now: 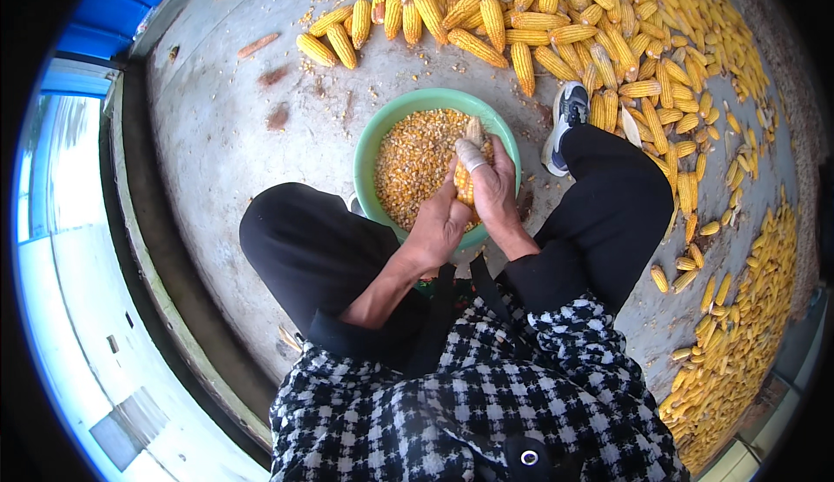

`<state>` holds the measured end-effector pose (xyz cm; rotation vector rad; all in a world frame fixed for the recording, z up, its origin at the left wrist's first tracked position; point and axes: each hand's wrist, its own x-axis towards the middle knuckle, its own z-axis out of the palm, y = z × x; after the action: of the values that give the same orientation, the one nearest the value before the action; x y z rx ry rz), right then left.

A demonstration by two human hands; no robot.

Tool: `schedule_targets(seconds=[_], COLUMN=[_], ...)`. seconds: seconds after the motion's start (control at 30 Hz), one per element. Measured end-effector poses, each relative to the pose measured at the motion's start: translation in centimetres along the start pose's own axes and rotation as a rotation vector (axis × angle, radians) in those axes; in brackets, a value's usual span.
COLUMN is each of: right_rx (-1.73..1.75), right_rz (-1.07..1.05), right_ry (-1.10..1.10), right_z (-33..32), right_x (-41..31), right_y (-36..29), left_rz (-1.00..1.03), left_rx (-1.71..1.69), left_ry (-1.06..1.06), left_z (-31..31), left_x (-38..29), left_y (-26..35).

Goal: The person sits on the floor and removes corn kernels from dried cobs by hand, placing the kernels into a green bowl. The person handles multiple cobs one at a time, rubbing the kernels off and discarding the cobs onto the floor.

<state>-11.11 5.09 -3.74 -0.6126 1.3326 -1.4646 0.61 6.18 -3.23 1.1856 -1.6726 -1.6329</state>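
Between both hands I hold a yellow corn cob (464,185) above the right side of a green plastic basin (368,185). Loose corn kernels (414,156) fill much of the basin. My left hand (438,221) grips the cob from the lower left. From the other side, my right hand (493,179) wraps it, and its thumb wears a whitish covering (470,155). The cob's upper end looks pale and bare of kernels. My fingers hide much of its lower part.
A large heap of yellow corn cobs (541,19) spreads along the top and right, near my right shoe (565,127). Another heap (749,338) lies at lower right. Stripped cobs (258,45) and stray kernels dot the concrete floor (215,136). A raised ledge (140,234) borders the left.
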Motion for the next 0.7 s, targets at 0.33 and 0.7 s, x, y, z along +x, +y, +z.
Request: schedule_targets(seconds=[0.33,0.7], right_rx=[0.380,0.398], right_rz=[0.187,0.188], right_ry=[-0.019,0.008], right_z=[-0.7,0.2], right_x=[-0.2,-0.7], right_y=[-1.0,-0.2], left_rz=[-0.332,-0.129], left_rx=[-0.378,-0.028], left_ry=[-0.154,0.131], left_z=[-1.1,0.1], left_x=[-0.2,-0.9], left_y=[0.5,0.8])
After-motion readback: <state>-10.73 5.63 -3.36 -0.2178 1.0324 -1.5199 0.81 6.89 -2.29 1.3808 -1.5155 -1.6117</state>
